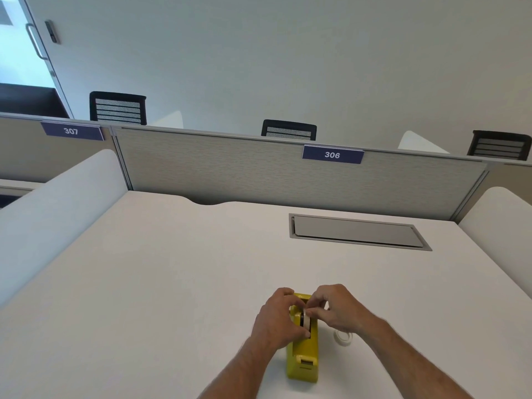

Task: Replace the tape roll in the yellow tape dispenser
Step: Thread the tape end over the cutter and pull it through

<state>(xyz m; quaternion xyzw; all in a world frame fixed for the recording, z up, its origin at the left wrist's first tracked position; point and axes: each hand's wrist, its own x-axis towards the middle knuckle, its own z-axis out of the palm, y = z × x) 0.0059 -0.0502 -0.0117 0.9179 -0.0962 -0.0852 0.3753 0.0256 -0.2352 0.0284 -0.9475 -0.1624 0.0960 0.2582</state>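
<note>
With the left hand [276, 321] bracing the yellow dispenser [302, 358] on the worktop [172, 269] and the right hand [335, 309] pinching the roll [306, 319] in its cradle, a crooked tug might jam it or tip the dispenser toward the spare roll [344, 337] nearby.

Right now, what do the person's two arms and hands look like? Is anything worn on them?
Both forearms are bare as far as the picture shows: no sleeves in view. The left hand and the right hand wear no gloves. I can see no watch, bracelet or ring, though some fingers are hidden. Fine hair shows on both forearms.
</note>
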